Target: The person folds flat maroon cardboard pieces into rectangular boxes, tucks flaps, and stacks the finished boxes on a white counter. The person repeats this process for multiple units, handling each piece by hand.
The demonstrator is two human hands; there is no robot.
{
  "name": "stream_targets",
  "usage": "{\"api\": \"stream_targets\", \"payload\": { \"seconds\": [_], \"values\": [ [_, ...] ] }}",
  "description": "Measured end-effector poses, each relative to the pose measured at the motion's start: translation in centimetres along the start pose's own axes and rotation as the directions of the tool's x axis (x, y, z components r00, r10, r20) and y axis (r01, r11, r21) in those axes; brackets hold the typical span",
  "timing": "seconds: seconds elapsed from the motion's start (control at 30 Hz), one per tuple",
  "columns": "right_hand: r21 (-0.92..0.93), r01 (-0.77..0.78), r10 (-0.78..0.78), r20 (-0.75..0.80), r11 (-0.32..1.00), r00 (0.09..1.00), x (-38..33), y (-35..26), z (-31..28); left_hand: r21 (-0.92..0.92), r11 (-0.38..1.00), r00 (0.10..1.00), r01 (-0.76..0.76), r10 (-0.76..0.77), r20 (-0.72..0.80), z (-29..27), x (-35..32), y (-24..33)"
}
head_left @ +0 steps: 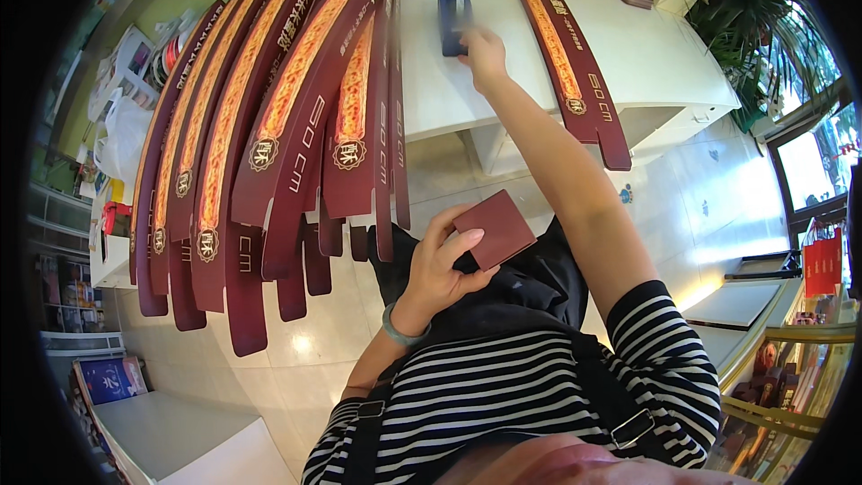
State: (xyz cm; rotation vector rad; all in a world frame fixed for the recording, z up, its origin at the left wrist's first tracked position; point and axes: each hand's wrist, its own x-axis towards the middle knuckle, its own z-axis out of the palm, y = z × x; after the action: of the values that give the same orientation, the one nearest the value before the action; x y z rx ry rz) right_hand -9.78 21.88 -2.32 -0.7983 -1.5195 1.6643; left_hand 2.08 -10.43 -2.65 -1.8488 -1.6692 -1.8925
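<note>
My left hand (442, 262), with a grey-green bangle at its wrist, grips a maroon square cardboard piece (499, 230) above my lap. The thumb lies over its left side; the other fingers are partly hidden. My right arm stretches out over the white table (431, 90). At its end my right hand (485, 56) has its fingers bent and drawn together at the near right corner of a dark blue rectangular thing (454, 18) with a pale opening. Blur hides that thing's exact kind and what the fingertips pinch.
Several long maroon flat cartons (301, 126) with orange food pictures overhang the table's left side. Another long carton (566, 54) lies right of my hand, its end past the front edge. Plants (772, 36) stand at the far right, a glass display case (781, 377) at the near right.
</note>
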Motion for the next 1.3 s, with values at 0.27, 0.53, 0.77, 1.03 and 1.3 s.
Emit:
{"api": "stream_targets", "payload": {
  "seconds": [0.27,0.53,0.77,1.03,1.3],
  "values": [
    [-0.410,0.198,-0.306,-0.215,0.890,0.927,3.4,6.8,0.1,0.013,1.000,1.000,-0.004,0.004,0.027,0.5,0.1,0.1],
    [-0.486,0.166,-0.260,-0.131,0.858,0.957,3.3,6.0,-1.4,0.027,0.999,0.999,0.024,-0.025,0.037,0.7,0.8,-0.2],
    [-0.544,0.259,-0.288,0.032,0.798,0.957,0.6,2.8,-4.7,-0.007,0.998,0.997,0.070,-0.070,0.031,1.8,1.5,-0.9],
    [0.030,0.112,-0.115,0.396,0.993,0.911,-17.5,-10.3,-13.9,0.177,0.973,0.989,0.145,-0.138,-0.050,3.6,3.7,-2.9],
    [-0.079,-0.106,0.125,0.306,0.991,0.944,-25.1,-9.2,-18.8,0.249,0.968,0.999,0.034,-0.040,0.020,7.7,5.4,-2.7]
  ]
}}
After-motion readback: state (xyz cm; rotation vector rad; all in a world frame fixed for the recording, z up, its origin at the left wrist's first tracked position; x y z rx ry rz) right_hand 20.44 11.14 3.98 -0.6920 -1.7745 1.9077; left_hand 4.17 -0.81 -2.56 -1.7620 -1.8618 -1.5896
